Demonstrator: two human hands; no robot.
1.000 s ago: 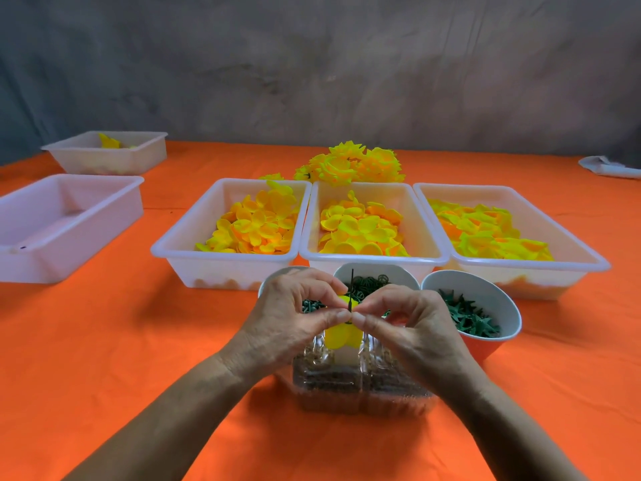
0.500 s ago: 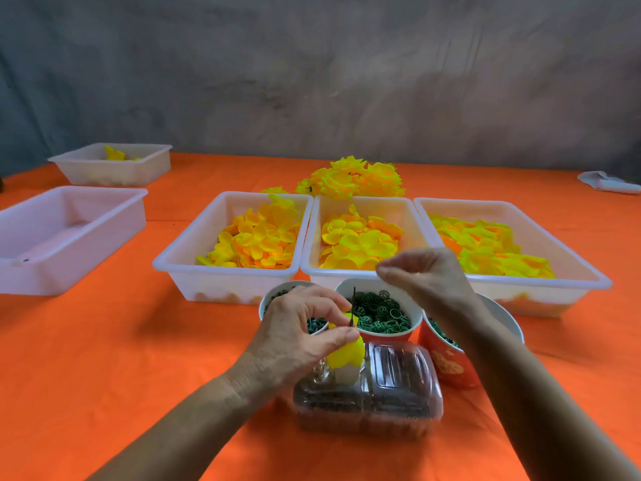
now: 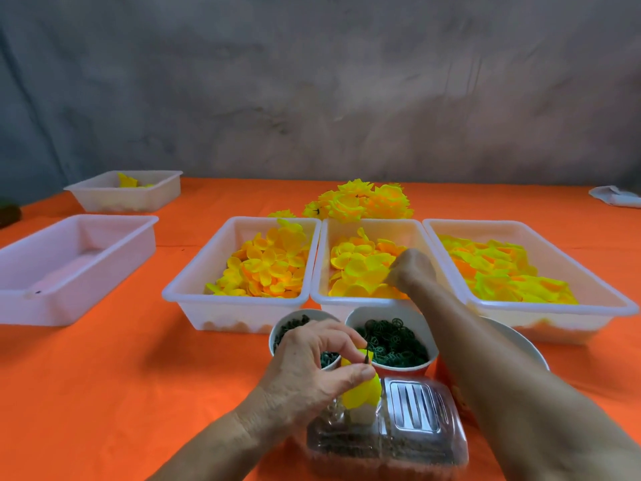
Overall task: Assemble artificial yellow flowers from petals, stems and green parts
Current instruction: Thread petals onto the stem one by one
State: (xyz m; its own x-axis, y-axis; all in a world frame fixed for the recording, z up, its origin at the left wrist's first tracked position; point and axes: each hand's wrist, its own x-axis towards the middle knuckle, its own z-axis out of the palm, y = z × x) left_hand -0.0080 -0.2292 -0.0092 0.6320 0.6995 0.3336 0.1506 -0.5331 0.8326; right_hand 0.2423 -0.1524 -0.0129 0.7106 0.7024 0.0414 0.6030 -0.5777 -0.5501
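Presently, mid-assembly: my hands work apart.
My left hand pinches the half-built yellow flower above the clear box; my right hand reaches into the middle petal tray, grip undeterminable.

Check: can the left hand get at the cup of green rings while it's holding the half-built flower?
Probably not: the cup of green rings lies close and uncovered, but the left hand is pinching the half-built flower.
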